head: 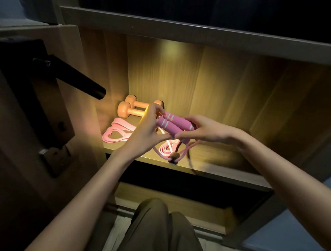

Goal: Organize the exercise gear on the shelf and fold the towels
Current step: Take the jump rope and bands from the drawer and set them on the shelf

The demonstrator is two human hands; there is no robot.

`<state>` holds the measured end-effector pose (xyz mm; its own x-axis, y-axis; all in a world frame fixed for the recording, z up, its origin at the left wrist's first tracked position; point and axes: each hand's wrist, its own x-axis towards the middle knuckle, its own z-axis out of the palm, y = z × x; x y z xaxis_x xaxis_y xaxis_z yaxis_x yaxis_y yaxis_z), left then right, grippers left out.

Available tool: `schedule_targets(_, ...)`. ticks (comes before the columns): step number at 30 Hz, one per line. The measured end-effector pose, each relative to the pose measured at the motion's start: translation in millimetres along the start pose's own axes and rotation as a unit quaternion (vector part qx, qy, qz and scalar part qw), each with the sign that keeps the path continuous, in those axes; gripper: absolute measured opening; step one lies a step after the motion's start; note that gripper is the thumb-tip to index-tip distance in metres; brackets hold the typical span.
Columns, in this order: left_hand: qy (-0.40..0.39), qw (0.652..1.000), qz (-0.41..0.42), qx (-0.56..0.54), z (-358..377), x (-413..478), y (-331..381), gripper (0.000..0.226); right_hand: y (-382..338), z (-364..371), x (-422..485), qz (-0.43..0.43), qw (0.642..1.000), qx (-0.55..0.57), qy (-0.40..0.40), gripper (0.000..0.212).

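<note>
I hold a pink jump rope (173, 125) by its two foam handles, just above the lit wooden shelf (217, 157). My right hand (203, 130) grips the handles' right ends. My left hand (149, 130) pinches them from the left, thumb underneath. The rope's pink cord (171, 151) hangs in loops down to the shelf's front edge. Two orange dumbbells (130, 108) lie side by side at the back left of the shelf. A pink resistance band (117, 132) lies in front of them. No towels are in view.
A dark door with a black lever handle (76, 79) stands to the left of the shelf. Another shelf board (205, 32) runs above, and a lower compartment (175, 199) opens below. My knees (158, 231) are under the shelf front.
</note>
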<state>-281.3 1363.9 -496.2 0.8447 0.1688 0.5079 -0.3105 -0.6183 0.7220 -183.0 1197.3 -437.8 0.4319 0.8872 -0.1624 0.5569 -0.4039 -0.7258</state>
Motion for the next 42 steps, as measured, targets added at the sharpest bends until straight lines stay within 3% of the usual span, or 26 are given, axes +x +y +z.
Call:
schedule_targets(3, 0.044, 0.998, -0.036, -0.031, -1.6, -3.0, 8.7, 0.066, -2.1, -1.5, -11.5, -0.006, 0.998, 0.029, 0.048, 0.026)
schedule_targets(5, 0.051, 0.983, -0.137, -0.114, -1.9, -7.4, 12.4, 0.078, 1.0, -3.5, -18.2, -0.004, 0.994, 0.075, 0.074, 0.027)
schedule_targets(7, 0.015, 0.952, -0.245, -0.183, 2.1, -14.1, 10.6, 0.104, 4.4, -3.3, -22.9, -0.007, 0.986, 0.144, 0.083, 0.028)
schedule_targets(9, -0.034, 0.929, -0.296, -0.220, 10.5, -22.2, 7.6, 0.121, 6.3, -1.7, -27.2, -0.018, 0.972, 0.219, 0.080, 0.031)
schedule_targets(10, -0.051, 0.914, -0.311, -0.256, 15.1, -25.8, 7.6, 0.115, 6.3, -0.8, -29.4, -0.023, 0.964, 0.254, 0.078, 0.033)
schedule_targets(11, -0.069, 0.894, -0.322, -0.304, 19.2, -28.2, 9.5, 0.095, 7.3, -0.5, -30.9, -0.024, 0.956, 0.284, 0.076, 0.033)
schedule_targets(13, -0.077, 0.853, -0.330, -0.397, 28.2, -31.3, 13.9, 0.038, 8.8, -0.3, -33.9, -0.019, 0.942, 0.328, 0.076, 0.029)
schedule_targets(16, -0.033, 0.804, -0.332, -0.491, 36.1, -27.0, 10.7, 0.034, 15.1, -1.5, -35.1, 0.002, 0.919, 0.379, 0.108, 0.022)
schedule_targets(18, -0.015, 0.814, -0.317, -0.487, 36.9, -23.5, 8.7, 0.031, 22.6, -3.1, -33.8, 0.025, 0.906, 0.393, 0.152, 0.021)
schedule_targets(23, 0.026, 0.870, -0.309, -0.384, 34.2, -12.9, -10.1, 0.086, 48.5, -3.3, -20.4, 0.075, 0.876, 0.397, 0.263, 0.013)
schedule_targets(30, 0.082, 0.895, -0.306, -0.314, 37.5, 18.1, -47.1, 0.050, 79.4, 0.9, 22.6, 0.176, 0.852, 0.311, 0.382, 0.012)
schedule_targets(36, 0.093, 0.904, -0.358, -0.214, 43.1, 45.7, -93.9, 0.067, 117.9, -12.9, 74.9, 0.181, 0.874, 0.231, 0.387, 0.031)
schedule_targets(42, 0.128, 0.916, -0.368, -0.089, 53.0, 72.5, -135.8, 0.030, 141.3, -29.6, 134.6, 0.169, 0.877, 0.218, 0.392, 0.032)
